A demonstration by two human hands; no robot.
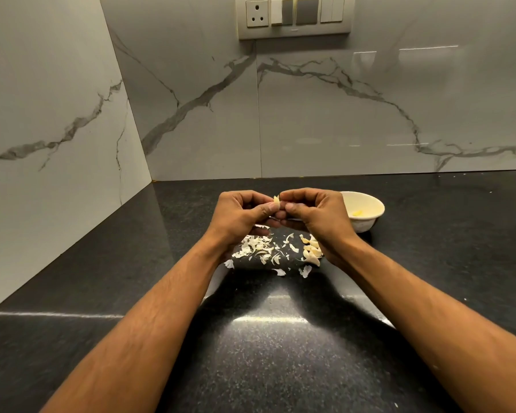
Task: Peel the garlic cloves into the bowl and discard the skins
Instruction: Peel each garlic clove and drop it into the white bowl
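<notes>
Marble walls with an unlabelled switch panel (294, 17) back a black counter (268, 338). Left hand (240, 214) and right hand (316, 213) pinch one garlic clove (276, 200) together at centre. White bowl (365, 211) sits at 3 o'clock of them, unpeeled cloves (312, 250) and skins (258, 248) at 6.

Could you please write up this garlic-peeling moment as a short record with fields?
setting: black granite counter, marble-look wall
left hand: pinches the garlic clove at chest height
right hand: pinches the same clove from the other side
bowl: white, right of the hands, holds some peeled garlic
unpeeled cloves: small heap below the right wrist
skins: scattered on the counter below the left hand
stage: peeling under way, skins not yet discarded
</notes>
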